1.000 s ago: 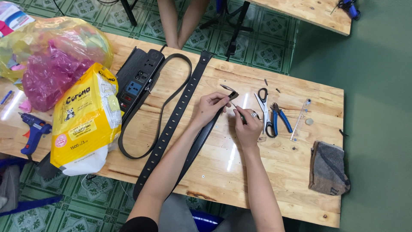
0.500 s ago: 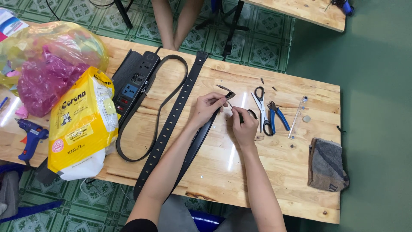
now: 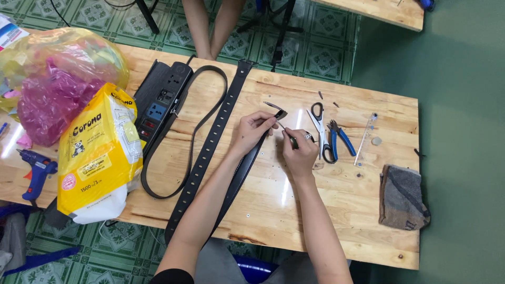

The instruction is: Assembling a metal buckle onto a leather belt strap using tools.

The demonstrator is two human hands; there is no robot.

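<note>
Belt end (image 3: 280,114) in left hand (image 3: 251,131) pinch grip, right hand (image 3: 298,151) closed around small screwdriver (image 3: 288,134) (tip just beside it)

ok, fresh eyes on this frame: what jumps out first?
Mid-table, the left hand and right hand work together at the end of a long black punched leather belt, the right gripping a small tool. At the left edge, a bright yellow plastic pack stands out; scissors and blue-handled pliers lie right of the hands.
</note>
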